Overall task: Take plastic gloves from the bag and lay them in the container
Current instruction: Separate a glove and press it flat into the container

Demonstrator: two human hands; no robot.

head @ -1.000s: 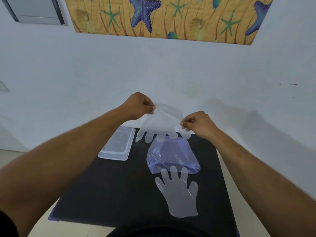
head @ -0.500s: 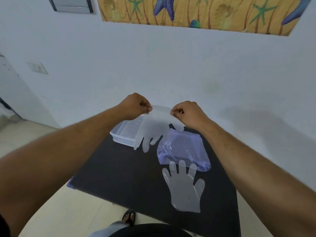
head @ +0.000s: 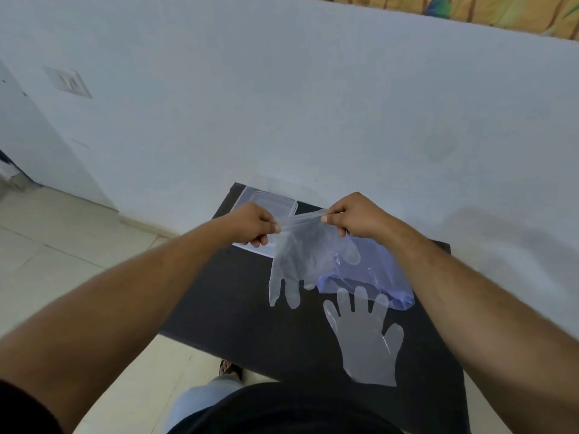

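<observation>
Held glove (head: 300, 258) has swung lower, now dangling over the black table (head: 238, 308) ahead of the clear container (head: 275, 203). Left hand (head: 253, 223) and right hand (head: 354, 216) are pinching its cuff. Blue bag (head: 376, 274) and a flat second glove (head: 366, 336) are lying beside.

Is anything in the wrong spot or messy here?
One clear glove lies flat on the black table below the purple bag, not in the container. Both hands hold another glove by its cuff. Nothing looks spilled or torn.
</observation>
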